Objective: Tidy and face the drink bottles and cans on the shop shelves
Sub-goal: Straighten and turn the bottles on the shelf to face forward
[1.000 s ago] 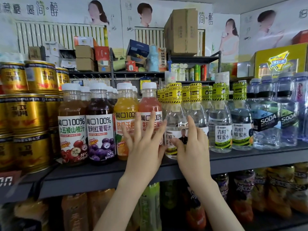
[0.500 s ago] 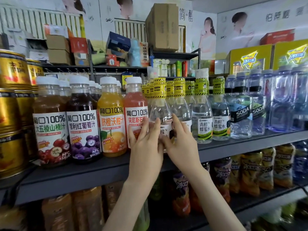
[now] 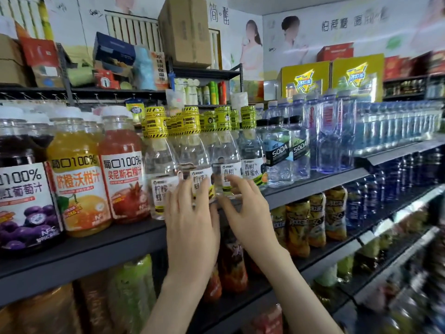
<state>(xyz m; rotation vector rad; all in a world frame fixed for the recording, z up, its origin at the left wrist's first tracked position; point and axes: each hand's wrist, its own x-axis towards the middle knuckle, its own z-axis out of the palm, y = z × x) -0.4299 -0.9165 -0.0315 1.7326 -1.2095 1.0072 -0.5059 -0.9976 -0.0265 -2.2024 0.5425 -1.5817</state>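
A row of clear honey-water bottles with yellow-black caps stands on the dark shelf (image 3: 96, 251). My left hand (image 3: 190, 222) lies with straight fingers against the label of the second bottle (image 3: 195, 153), beside the first bottle (image 3: 159, 165). My right hand (image 3: 248, 213) curls thumb and fingers round the base of the third bottle (image 3: 225, 150), whose label is turned partly sideways. The fourth bottle (image 3: 251, 153) faces front. Both hands hide the bottles' lower parts.
Left of the clear bottles stand pomegranate (image 3: 122, 179), orange (image 3: 77, 184) and grape (image 3: 21, 189) juice bottles. SODA bottles (image 3: 279, 153) and blue water bottles (image 3: 337, 136) fill the right. Tea bottles (image 3: 298, 227) line the shelf below. Boxes are stacked above.
Both hands have shifted right along the row, from the first clear bottle to the second and third. The view has swung right, so the gold cans are out of sight.
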